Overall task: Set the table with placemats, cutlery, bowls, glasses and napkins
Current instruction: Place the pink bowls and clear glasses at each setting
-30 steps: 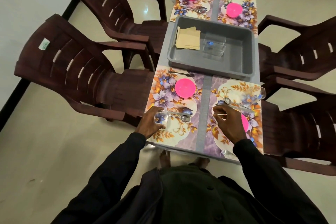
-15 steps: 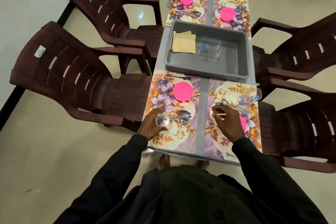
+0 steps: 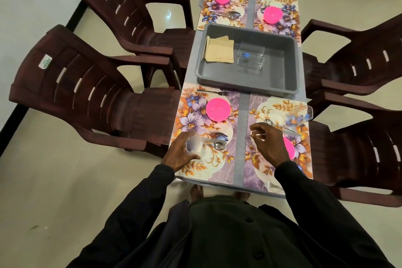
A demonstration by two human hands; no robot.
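Your left hand (image 3: 179,154) grips a clear glass (image 3: 193,145) on the near left placemat (image 3: 217,167).
Your right hand (image 3: 268,147) curls above the right placemat (image 3: 280,106); whether it holds something is unclear.

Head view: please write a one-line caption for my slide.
Left hand holds a clear glass on a floral placemat; napkins lie in the grey tub.

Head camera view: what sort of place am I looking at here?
Most likely a home dining area: a small table laid with floral placemats, four brown plastic armchairs standing around it, and a pale glossy floor.
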